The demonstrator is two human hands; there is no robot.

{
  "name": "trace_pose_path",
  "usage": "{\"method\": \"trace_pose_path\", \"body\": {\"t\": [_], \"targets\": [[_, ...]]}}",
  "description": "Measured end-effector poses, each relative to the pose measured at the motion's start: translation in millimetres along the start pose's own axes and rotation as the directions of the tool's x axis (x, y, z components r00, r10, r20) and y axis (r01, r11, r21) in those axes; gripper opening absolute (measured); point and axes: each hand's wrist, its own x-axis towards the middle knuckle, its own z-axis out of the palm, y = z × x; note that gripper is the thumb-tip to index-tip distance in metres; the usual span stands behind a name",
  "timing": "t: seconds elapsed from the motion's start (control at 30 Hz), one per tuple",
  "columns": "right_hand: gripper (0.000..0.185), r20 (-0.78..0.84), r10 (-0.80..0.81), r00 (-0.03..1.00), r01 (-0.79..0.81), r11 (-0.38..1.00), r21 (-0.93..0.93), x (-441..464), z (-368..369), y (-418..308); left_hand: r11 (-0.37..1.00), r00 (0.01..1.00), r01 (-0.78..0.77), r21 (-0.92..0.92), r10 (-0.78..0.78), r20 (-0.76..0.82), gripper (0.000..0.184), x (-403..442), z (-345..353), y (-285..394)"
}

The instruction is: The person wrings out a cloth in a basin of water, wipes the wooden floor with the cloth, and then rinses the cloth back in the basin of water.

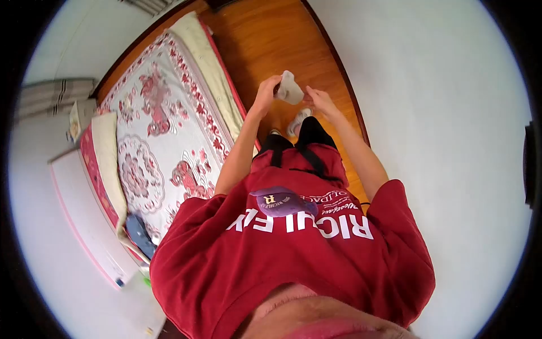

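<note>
While the left hand (265, 95) gripped a white object (290, 90) with curled fingers, the right hand (322, 102) sat just beside it, fingers partly bent; whether these touched it, I could not tell. The object was above the wooden floor (271, 42), between the bed (183, 101) and the pale wall (446, 113).

The left hand (264, 96) has some fingers hidden behind the white item (291, 92), which is too small to identify. Whether the right hand (323, 103) touches it cannot be told. Dark trousers (314, 133) partly cover the shoes (298, 120). A purple patch (276, 207) hides some lettering on the shirt (293, 257). The round border cuts off a dark object (529, 164) at far right.
</note>
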Motion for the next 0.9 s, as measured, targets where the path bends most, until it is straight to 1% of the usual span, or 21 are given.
{"method": "trace_pose_path", "body": {"t": [0.03,0.1,0.13,0.17,0.2,0.23,0.3,0.33,0.37,0.4,0.43,0.5,0.57,0.63,0.67,0.7,0.73,0.77,0.8,0.87,0.9], "targets": [[0.043,-0.022,0.002,1.0,-0.001,1.0,0.026,7,-3,-2,1.0,1.0,0.013,0.015,-0.013,0.027,0.028,15,4,5],[0.052,0.107,0.133,0.985,-0.162,0.93,0.33,26,-7,-12,0.993,0.983,0.089,-0.076,-0.075,0.166,0.026,47,14,18],[0.052,0.094,0.119,0.988,-0.145,0.924,0.354,34,-8,-23,0.994,0.979,0.089,-0.056,-0.077,0.188,0.026,64,22,25],[0.055,0.099,0.025,0.995,-0.076,0.829,0.553,40,-10,-35,0.995,0.975,0.097,-0.027,-0.09,0.201,0.024,79,31,32],[0.057,0.086,-0.064,0.994,-0.019,0.687,0.727,44,-11,-45,0.994,0.971,0.113,0.003,-0.111,0.21,0.022,94,36,38],[0.057,0.07,-0.072,0.995,-0.004,0.67,0.742,47,-16,-58,0.993,0.966,0.116,0.021,-0.118,0.229,0.022,113,39,41],[0.049,-0.076,-0.087,0.993,0.115,0.654,0.748,51,-20,-80,0.938,0.957,0.086,0.337,-0.172,0.234,0.02,146,40,43],[0.049,-0.098,-0.081,0.992,0.127,0.628,0.768,53,-21,-79,0.933,0.962,0.05,0.357,-0.141,0.233,0.02,157,42,45],[0.045,-0.155,-0.077,0.985,0.163,0.706,0.689,59,-26,-79,0.927,0.953,0.052,0.372,-0.158,0.258,0.02,167,44,44],[0.041,-0.219,-0.082,0.972,0.2,0.776,0.598,67,-35,-82,0.891,0.963,0.007,0.454,-0.129,0.238,0.024,178,48,49],[0.041,-0.256,-0.082,0.963,0.227,0.76,0.61,80,-44,-80,0.846,0.97,-0.04,0.532,-0.096,0.226,0.028,193,53,54],[0.035,-0.449,-0.058,0.891,0.275,0.857,0.436,98,-52,-61,0.794,0.944,-0.017,0.607,-0.188,0.272,0.031,218,61,57],[0.035,-0.527,-0.042,0.849,0.347,0.796,0.495,108,-58,-51,0.734,0.906,0.004,0.679,-0.29,0.308,0.034,234,66,57],[0.034,-0.662,-0.031,0.749,0.447,0.761,0.47,97,-55,-60,0.618,0.768,0.194,0.762,-0.579,0.274,0.038,250,76,59],[0.033,-0.718,-0.134,0.683,0.551,0.739,0.387,103,-53,-52,0.595,0.732,0.169,0.786,-0.61,0.304,0.038,261,74,54],[0.033,-0.761,-0.089,0.642,0.566,0.724,0.393,103,-51,-51,0.582,0.632,0.227,0.781,-0.698,0.336,0.037,278,73,43],[0.031,-0.76,-0.124,0.637,0.574,0.734,0.362,105,-50,-54,0.558,0.519,0.283,0.78,-0.773,0.364,0.037,296,77,35],[0.029,-0.759,-0.154,0.632,0.579,0.745,0.332,109,-46,-57,0.531,0.465,0.246,0.811,-0.799,0.382,0.037,309,81,35],[0.029,-0.809,-0.101,0.579,0.596,0.729,0.335,110,-39,-58,0.537,0.433,0.202,0.819,-0.799,0.417,0.034,316,85,37],[0.023,-0.83,0.044,0.556,0.527,0.754,0.392,125,-27,-63,0.518,0.34,0.116,0.848,-0.822,0.456,0.032,346,92,30],[0.023,-0.858,0.098,0.505,0.552,0.727,0.408,130,-13,-60,0.495,0.355,0.053,0.867,-0.821,0.447,0.029,359,90,21]]}}
